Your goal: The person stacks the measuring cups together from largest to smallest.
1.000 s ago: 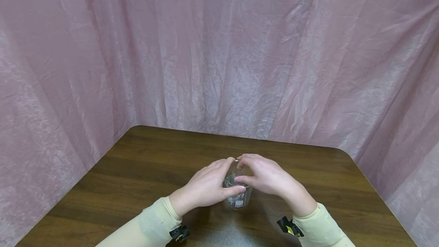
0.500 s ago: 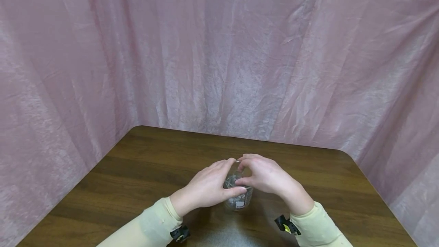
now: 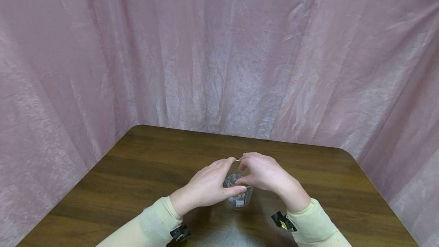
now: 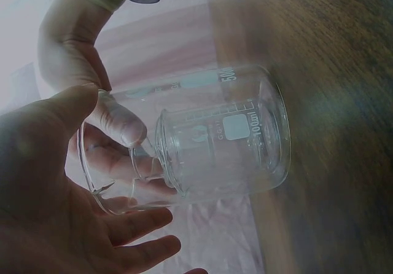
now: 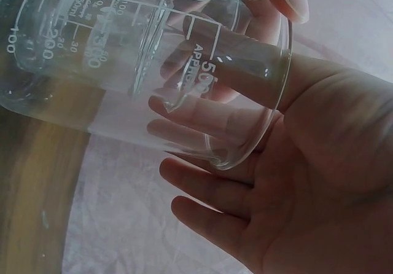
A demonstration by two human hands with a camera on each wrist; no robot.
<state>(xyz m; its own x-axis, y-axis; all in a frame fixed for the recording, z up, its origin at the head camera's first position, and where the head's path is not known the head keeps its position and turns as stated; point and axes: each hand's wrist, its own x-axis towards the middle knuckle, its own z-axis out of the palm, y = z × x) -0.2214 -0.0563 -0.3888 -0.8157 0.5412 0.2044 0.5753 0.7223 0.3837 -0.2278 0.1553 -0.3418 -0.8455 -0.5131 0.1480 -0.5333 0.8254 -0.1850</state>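
A large clear glass beaker (image 3: 239, 195) with white markings stands upright on the table. My left hand (image 3: 208, 186) holds it near the rim, thumb in front and other fingers round the far side. Inside sits a smaller beaker marked 100ml (image 4: 236, 126). My right hand (image 3: 264, 174) reaches into the mouth of the large beaker; its thumb (image 4: 130, 133) and curled fingers grip a small glass beaker by its rim. In the right wrist view two right fingers (image 5: 212, 185) stay outside the large beaker. Overlapping glass hides which inner rim they hold.
The brown wooden table (image 3: 154, 155) has rounded far corners. Pink curtains (image 3: 219, 56) hang behind it and along both sides. Dark wrist devices (image 3: 180, 233) sit below both sleeves.
My right wrist has shifted slightly left, while its fingers remain in the beaker's mouth. The left hand has stayed almost still on the large beaker.
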